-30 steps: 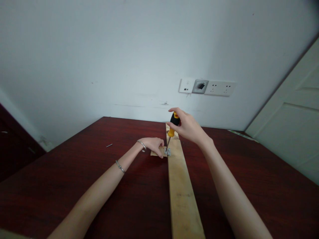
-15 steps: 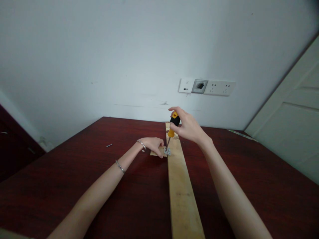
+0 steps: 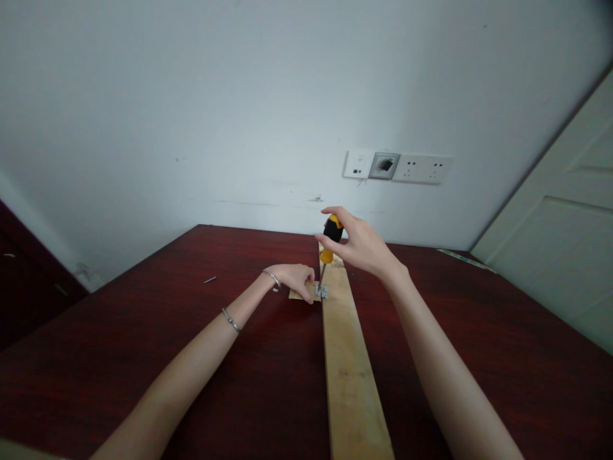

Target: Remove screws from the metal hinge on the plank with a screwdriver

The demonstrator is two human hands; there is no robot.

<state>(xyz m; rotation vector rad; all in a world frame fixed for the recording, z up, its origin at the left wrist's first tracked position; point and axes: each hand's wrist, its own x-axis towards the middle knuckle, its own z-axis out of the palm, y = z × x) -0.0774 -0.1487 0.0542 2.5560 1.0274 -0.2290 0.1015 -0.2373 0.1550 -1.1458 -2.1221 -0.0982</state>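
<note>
Metal hinge [image 3: 324, 292] is laid across seam between long wooden board [image 3: 352, 364] and short wood piece [image 3: 295, 295]. Yellow-black screwdriver [image 3: 332, 231], tilted, is pinched by right hand [image 3: 366, 246], tip down at hinge. Short wood piece is pinched by left hand [image 3: 295, 276]. All carried on dark-red worktop [image 3: 253, 370].

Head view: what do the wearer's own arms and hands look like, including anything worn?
The left hand is ungloved, with a slim silvery bracelet at the wrist and a silvery bangle farther up the forearm. The right hand is ungloved too, its wrist unadorned. No sleeves show on either arm, and no cables.
</note>
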